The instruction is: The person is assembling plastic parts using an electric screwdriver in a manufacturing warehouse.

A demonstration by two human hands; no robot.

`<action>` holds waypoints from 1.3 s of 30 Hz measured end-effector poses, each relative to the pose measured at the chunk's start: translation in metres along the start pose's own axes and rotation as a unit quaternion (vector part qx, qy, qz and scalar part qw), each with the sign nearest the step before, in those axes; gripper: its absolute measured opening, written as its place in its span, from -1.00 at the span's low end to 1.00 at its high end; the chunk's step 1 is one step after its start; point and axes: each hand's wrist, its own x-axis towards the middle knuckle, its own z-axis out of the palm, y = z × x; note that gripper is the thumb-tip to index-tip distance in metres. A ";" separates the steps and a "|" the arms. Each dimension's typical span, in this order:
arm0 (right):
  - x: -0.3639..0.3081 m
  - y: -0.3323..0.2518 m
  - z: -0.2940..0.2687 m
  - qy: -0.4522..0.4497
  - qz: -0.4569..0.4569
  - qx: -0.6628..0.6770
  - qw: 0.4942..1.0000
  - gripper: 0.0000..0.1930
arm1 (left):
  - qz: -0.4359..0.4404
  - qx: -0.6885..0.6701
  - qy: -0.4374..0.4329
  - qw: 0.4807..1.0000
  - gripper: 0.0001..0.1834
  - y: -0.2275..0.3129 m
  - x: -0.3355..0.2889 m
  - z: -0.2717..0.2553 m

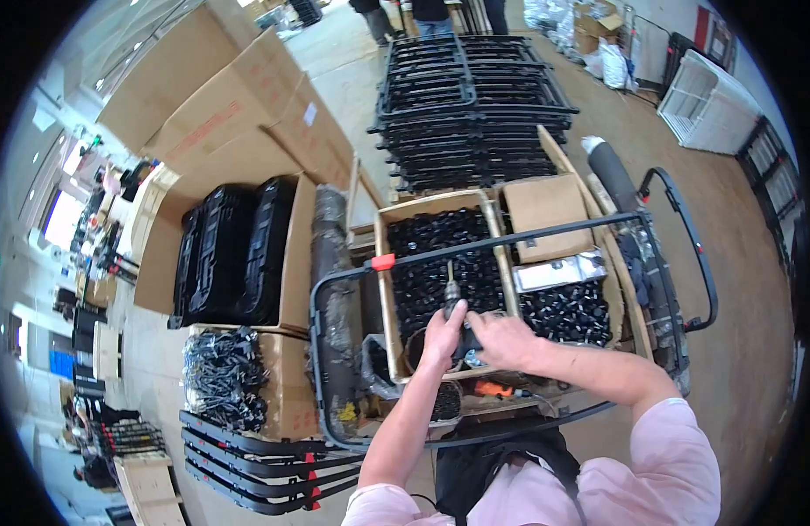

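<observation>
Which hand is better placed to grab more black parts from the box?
Right, probably. The left hand grips the driver upright, while the right hand only rests beside it, just above the box of black parts.

Two hands (475,333) (both on one small tool (453,294)), two black cases (238,250), one open parts box (436,263)

The scene is viewed from a single head-worn fisheye camera, aimed steeply down and forward from close above the left hand (444,329) and right hand (501,340). Forearms enter from six o'clock. The floor is stretched toward twelve o'clock, and straight edges are bent near the dark circular rim.
</observation>
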 end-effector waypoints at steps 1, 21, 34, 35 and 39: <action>0.009 -0.011 0.003 0.006 -0.036 -0.003 0.999 -0.20 | -0.001 0.016 0.049 0.999 -0.35 -0.009 -0.007 -0.014; 0.165 -0.132 0.106 0.010 0.012 0.028 0.999 -0.42 | 0.054 0.167 0.157 0.972 -0.36 -0.049 0.049 -0.203; 0.170 -0.127 0.107 0.021 0.022 0.025 0.999 -0.43 | 0.052 0.178 0.152 0.971 -0.35 -0.042 0.056 -0.202; 0.170 -0.125 0.106 0.023 0.022 0.028 0.999 -0.43 | 0.044 0.177 0.147 0.972 -0.33 -0.042 0.057 -0.201; 0.172 -0.120 0.109 0.031 0.024 0.040 0.998 -0.43 | 0.014 0.184 0.145 0.972 -0.26 -0.039 0.061 -0.200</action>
